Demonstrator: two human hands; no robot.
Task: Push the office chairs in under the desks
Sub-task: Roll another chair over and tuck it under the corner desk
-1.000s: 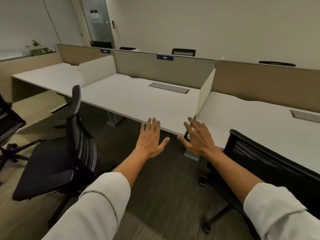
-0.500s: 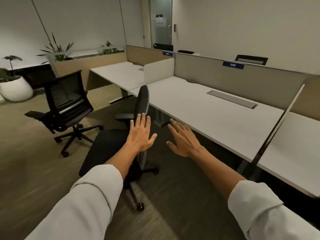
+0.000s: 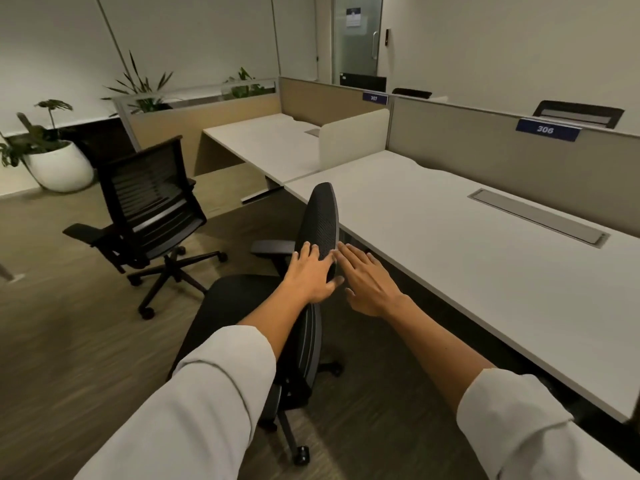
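A black mesh office chair [image 3: 320,220] stands pulled out beside the white desk [image 3: 467,244] labelled 306, its backrest seen edge-on and its seat turned away from the desk. My left hand [image 3: 310,273] lies flat with spread fingers on the seat side of the backrest. My right hand [image 3: 367,278] is spread on the desk side, fingertips at the backrest's edge. Neither hand grips anything. A second black chair [image 3: 149,206] stands out on the floor to the left, well away from the far desk [image 3: 270,143].
Beige partition panels [image 3: 485,143] run behind the desks, with a cream divider [image 3: 353,136] between them. A white planter [image 3: 59,168] sits at the far left wall. More chair backs [image 3: 578,114] show beyond the partitions. A glass door [image 3: 356,39] is at the back.
My view has swung left along the desk row. Both hands have moved from above the desk edge to the pulled-out chair's backrest, one on each side of it.
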